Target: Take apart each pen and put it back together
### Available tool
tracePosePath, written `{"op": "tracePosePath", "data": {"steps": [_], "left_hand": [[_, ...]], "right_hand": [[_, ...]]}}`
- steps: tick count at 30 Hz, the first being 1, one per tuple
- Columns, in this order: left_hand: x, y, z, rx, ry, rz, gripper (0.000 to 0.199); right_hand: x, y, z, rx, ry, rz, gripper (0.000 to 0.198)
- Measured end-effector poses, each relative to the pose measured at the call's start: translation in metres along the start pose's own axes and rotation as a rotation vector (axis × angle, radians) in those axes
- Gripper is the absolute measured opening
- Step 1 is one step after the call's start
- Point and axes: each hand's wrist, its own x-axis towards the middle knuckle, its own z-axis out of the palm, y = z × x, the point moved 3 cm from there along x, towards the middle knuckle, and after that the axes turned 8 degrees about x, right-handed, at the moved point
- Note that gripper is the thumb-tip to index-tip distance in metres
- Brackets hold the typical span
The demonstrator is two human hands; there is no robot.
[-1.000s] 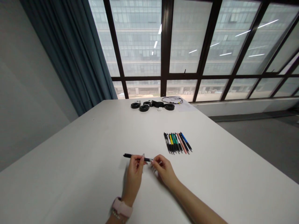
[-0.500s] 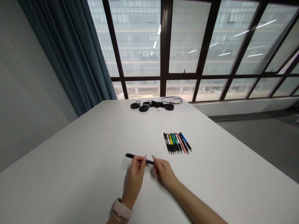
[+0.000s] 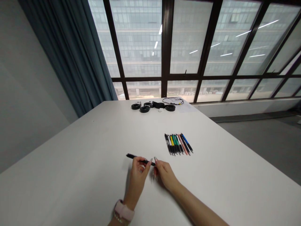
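Note:
A black pen [image 3: 131,156] is held between both hands above the white table [image 3: 77,169], its far end sticking out to the left. My left hand [image 3: 138,172] is closed around the barrel, thumb and fingers pinching it near the middle. At the pen's right end, my right hand [image 3: 164,172] pinches the tip, which its fingers partly hide. Beyond my right hand lies a row of pens [image 3: 177,144] side by side, in black, white, yellow, green, pink and blue.
At the table's far end sit several black rolls [image 3: 144,109], a coiled black cable [image 3: 172,101] and a small white item [image 3: 160,110]. A blue curtain [image 3: 70,56] hangs at the left, with windows behind the table.
My left thumb has slid a little to the right along the pen, closer to my right hand. The pen and the row of pens look nearly unmoved.

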Motion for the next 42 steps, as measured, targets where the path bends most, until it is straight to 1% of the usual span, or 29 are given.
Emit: {"op": "tracePosePath", "data": {"steps": [3,9,13,17,20,24,26,32,35,37,39,42], "left_hand": [[0.001,0.001,0.000,-0.015,0.016,-0.005,0.033],[0.002,0.001,-0.001,-0.048,0.009,-0.011,0.032],[0.002,0.001,-0.001,-0.063,-0.006,-0.017,0.031],[0.003,0.001,-0.002,-0.053,0.003,-0.019,0.033],[0.002,0.001,-0.002,-0.015,0.005,-0.001,0.031],[-0.001,0.004,-0.003,0.059,0.008,0.022,0.030],[-0.001,0.006,-0.003,0.068,0.011,0.023,0.030],[-0.001,0.009,-0.004,0.049,0.015,0.008,0.031],[-0.001,0.009,-0.004,0.047,0.022,0.004,0.031],[-0.001,0.008,-0.004,0.051,0.020,0.002,0.032],[-0.002,0.006,-0.003,0.064,0.011,0.001,0.031],[-0.002,0.005,-0.002,0.079,0.001,0.003,0.030]], "right_hand": [[0.000,-0.003,-0.001,0.016,-0.028,-0.057,0.069],[0.000,-0.001,-0.001,0.030,-0.041,-0.047,0.065],[0.000,0.000,-0.001,0.007,-0.002,-0.040,0.062],[0.002,0.001,-0.003,0.085,0.078,-0.035,0.052],[0.004,0.006,-0.004,0.074,0.113,-0.025,0.056],[0.005,0.013,-0.003,0.074,0.096,0.035,0.066],[0.005,0.013,-0.002,0.079,0.095,0.042,0.068],[0.001,0.000,-0.003,0.116,0.122,-0.008,0.052],[0.000,-0.001,-0.003,0.092,0.105,-0.027,0.049],[0.001,0.002,-0.003,0.042,0.097,-0.024,0.052],[0.002,0.005,-0.003,-0.002,0.090,-0.008,0.060],[0.003,0.008,-0.003,0.002,0.101,0.007,0.067]]}}
